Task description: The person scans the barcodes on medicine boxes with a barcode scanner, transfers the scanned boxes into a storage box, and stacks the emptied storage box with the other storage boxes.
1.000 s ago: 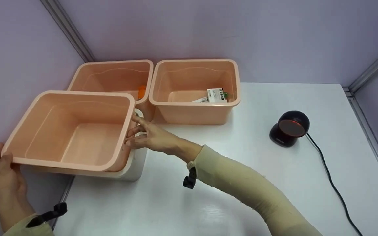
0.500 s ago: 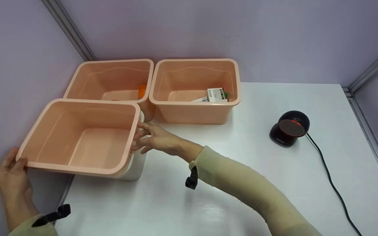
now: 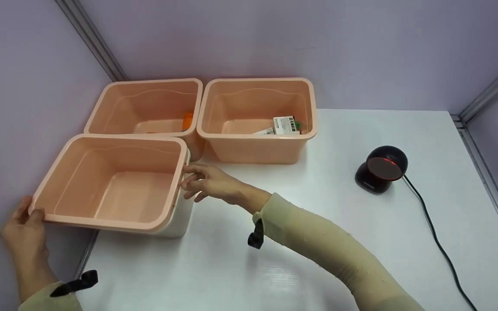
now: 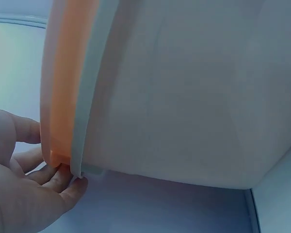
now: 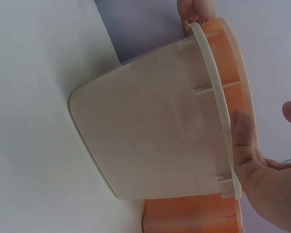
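A peach plastic bin (image 3: 136, 194) sits nested inside a white bin (image 3: 179, 218) at the left of the table; in the right wrist view a strip of the peach wall shows above the white rim. My left hand (image 3: 25, 233) holds the near left corner of the peach rim, thumb on top and fingers underneath. In the left wrist view its fingertips also reach the white bin's rim (image 4: 87, 97). At the right side, the fingers of my right hand (image 3: 214, 183) rest against the peach bin's wall, just below its rim. The right thumb stands apart from the bin.
Two more peach bins stand along the back wall. The left one (image 3: 145, 93) has an orange item (image 3: 187, 121) in it; the right one (image 3: 253, 149) contains small white boxes (image 3: 284, 125). A black scanner-like device (image 3: 381, 169) with a cable (image 3: 430, 222) is at the right.
The held peach bin has moved right, toward me and lower, so less of the white rim shows. Both hands have travelled with it; more of the back left bin is uncovered.
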A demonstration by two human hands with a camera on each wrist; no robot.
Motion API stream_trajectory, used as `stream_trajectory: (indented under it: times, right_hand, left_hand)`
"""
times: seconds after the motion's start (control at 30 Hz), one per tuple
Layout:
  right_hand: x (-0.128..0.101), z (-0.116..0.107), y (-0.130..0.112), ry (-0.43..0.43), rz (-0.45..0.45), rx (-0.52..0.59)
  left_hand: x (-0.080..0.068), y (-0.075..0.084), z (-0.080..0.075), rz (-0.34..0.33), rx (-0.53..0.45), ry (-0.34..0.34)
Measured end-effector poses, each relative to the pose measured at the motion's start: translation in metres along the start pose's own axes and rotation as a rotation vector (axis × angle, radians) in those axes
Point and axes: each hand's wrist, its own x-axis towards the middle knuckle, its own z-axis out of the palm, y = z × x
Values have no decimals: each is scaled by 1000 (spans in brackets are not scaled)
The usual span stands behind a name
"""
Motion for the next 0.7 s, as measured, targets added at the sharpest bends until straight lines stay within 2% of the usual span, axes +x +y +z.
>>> stream_trajectory:
  times: [0.07,0.17,0.23,0.4,0.5,0.63,0.7]
  right_hand:
    - [-1,-1,0,-4,-2,-10]
    - [-2,-3,1,-9,-11,-40]
    - [-5,-5,1,-8,-24,-68]
    - [-11,-14,3,12,-58,-150]
    - [-16,-21,5,37,-65,-199]
    - [-22,-31,4,78,-74,-275]
    - [-26,-37,2,93,-89,-310]
  left_hand:
    - [-3,0,0,13,32,-3]
    - [-7,-3,1,74,113,12]
    - [-9,-6,3,169,238,39]
    - [-15,-10,7,486,545,144]
    - [-22,-8,11,612,571,179]
    - [-33,-3,17,705,604,186]
    - [-40,0,22,734,628,159]
